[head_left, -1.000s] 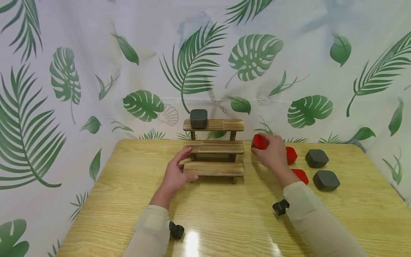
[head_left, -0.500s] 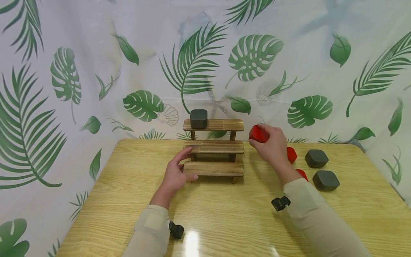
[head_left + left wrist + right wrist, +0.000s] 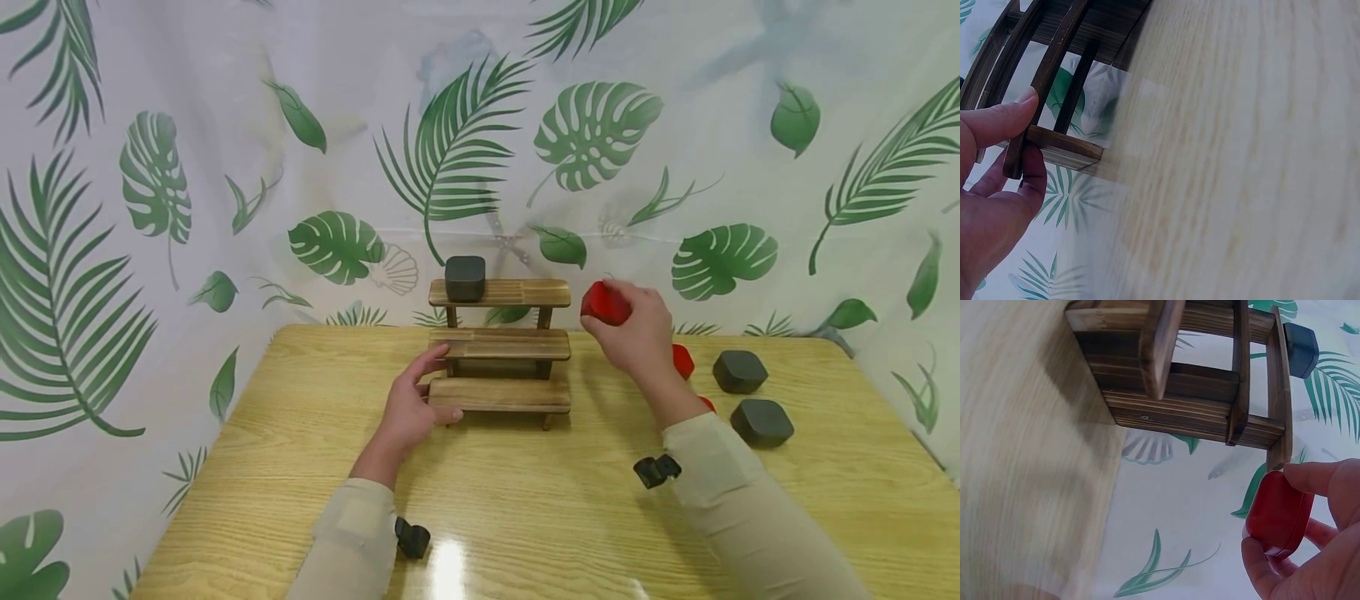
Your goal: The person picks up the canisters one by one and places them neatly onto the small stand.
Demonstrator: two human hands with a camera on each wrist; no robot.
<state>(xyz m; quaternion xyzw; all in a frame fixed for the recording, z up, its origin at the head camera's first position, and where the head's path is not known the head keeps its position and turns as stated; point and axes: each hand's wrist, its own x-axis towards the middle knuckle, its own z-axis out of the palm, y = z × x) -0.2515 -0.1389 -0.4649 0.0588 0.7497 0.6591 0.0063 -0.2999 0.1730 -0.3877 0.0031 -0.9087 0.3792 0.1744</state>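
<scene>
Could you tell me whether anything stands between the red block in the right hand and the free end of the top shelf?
Nothing visible does: the red block sits just right of the top shelf, whose right end is bare.

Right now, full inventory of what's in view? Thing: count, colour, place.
wooden three-step stand: 1, dark brown, back centre of the table.
dark grey block on stand: 1, left end of the top step.
held red block: 1, in the air just right of the top step.
red blocks on table: 2, right of the stand, partly hidden behind the right forearm.
dark grey blocks on table: 2, far right of the table.
table: 1, light wood grain.
leaf-print backdrop: 1, white and green, behind and beside the table.
left hand: pinches the left end of the bottom step.
right hand: grips the held red block.
</scene>
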